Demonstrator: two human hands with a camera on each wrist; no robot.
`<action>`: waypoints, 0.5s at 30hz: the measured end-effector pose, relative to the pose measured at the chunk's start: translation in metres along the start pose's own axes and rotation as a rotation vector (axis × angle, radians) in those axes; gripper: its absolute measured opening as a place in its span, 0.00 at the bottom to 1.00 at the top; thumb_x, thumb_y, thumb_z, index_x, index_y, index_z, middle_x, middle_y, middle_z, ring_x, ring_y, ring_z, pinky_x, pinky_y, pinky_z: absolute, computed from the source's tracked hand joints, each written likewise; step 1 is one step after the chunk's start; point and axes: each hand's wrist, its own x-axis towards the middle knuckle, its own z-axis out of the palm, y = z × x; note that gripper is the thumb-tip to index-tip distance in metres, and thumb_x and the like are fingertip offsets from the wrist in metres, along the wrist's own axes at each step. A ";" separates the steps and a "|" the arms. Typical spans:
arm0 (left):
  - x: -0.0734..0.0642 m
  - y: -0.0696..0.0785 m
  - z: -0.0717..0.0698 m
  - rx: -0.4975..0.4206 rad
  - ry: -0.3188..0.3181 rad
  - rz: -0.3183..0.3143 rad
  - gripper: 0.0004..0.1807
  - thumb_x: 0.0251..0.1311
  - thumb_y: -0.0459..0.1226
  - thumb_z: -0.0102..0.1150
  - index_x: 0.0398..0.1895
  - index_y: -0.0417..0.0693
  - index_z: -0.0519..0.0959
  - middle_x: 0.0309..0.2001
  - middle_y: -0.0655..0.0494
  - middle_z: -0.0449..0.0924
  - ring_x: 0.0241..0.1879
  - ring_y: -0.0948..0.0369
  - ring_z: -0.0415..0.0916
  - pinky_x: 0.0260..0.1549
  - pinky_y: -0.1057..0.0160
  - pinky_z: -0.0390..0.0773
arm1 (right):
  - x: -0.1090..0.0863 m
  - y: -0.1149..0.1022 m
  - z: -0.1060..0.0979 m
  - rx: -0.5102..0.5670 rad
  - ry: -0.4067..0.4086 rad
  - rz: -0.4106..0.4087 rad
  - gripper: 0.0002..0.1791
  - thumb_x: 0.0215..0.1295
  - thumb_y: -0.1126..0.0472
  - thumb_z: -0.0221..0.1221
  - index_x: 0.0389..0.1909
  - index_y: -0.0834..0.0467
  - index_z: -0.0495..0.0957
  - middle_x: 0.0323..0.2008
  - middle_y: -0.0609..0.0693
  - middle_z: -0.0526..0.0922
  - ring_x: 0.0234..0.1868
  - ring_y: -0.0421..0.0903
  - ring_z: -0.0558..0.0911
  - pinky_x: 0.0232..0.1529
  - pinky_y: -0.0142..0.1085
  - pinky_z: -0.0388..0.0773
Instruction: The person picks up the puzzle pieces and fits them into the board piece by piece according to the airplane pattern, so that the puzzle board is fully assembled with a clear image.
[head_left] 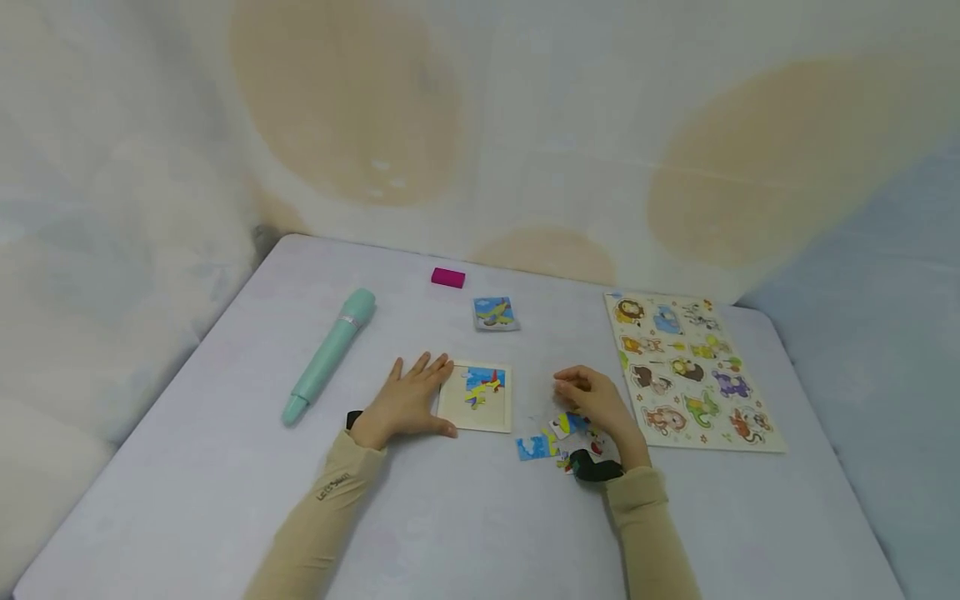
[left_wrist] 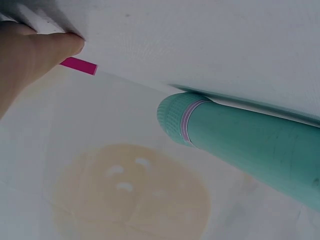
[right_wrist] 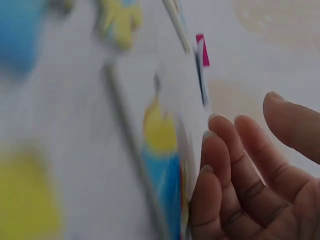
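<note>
A small square wooden puzzle tray (head_left: 491, 417) lies mid-table, with a few joined jigsaw pieces (head_left: 482, 381) in its upper part showing part of a plane on blue. My left hand (head_left: 408, 400) rests flat with fingers spread against the tray's left side. Only its edge, a thumb or finger, shows in the left wrist view. Right of the tray, my right hand (head_left: 596, 404) hovers over loose jigsaw pieces (head_left: 534, 447), fingers loosely bent. In the right wrist view its thumb stands apart from the fingers (right_wrist: 215, 155), with nothing seen between; a yellow-and-blue piece (right_wrist: 161, 132) lies beside them.
Left lies a teal tube (head_left: 330, 358) with a rounded, ringed end. Behind the tray are a magenta block (head_left: 448, 277) and a small plane picture (head_left: 495, 313). An animal puzzle board (head_left: 690, 375) lies right. Patterned cloth (head_left: 525, 125) hangs behind the table.
</note>
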 end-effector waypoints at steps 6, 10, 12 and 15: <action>-0.001 0.000 -0.001 -0.017 -0.001 -0.001 0.62 0.41 0.63 0.71 0.77 0.50 0.52 0.78 0.53 0.47 0.78 0.48 0.38 0.71 0.33 0.36 | -0.023 0.017 -0.019 -0.133 0.034 0.028 0.19 0.66 0.56 0.61 0.53 0.62 0.77 0.44 0.59 0.82 0.40 0.45 0.79 0.40 0.33 0.75; -0.001 -0.001 0.000 -0.011 0.006 0.001 0.61 0.41 0.63 0.71 0.76 0.49 0.53 0.78 0.53 0.48 0.78 0.48 0.39 0.70 0.33 0.36 | -0.029 0.019 -0.019 -0.266 -0.015 0.067 0.25 0.57 0.55 0.68 0.53 0.63 0.75 0.46 0.58 0.77 0.43 0.48 0.74 0.44 0.39 0.72; -0.001 -0.001 0.000 -0.009 0.008 0.002 0.61 0.40 0.63 0.71 0.76 0.49 0.53 0.78 0.53 0.48 0.78 0.48 0.40 0.70 0.33 0.36 | -0.029 0.017 -0.016 -0.324 -0.027 0.062 0.28 0.54 0.54 0.71 0.51 0.64 0.75 0.47 0.58 0.76 0.44 0.50 0.72 0.47 0.42 0.72; 0.000 -0.001 0.000 -0.008 0.011 0.007 0.62 0.40 0.63 0.71 0.76 0.49 0.54 0.78 0.52 0.49 0.78 0.48 0.40 0.70 0.33 0.37 | -0.028 0.014 -0.010 -0.385 -0.027 0.031 0.25 0.53 0.55 0.71 0.48 0.64 0.76 0.47 0.58 0.75 0.44 0.50 0.72 0.49 0.44 0.72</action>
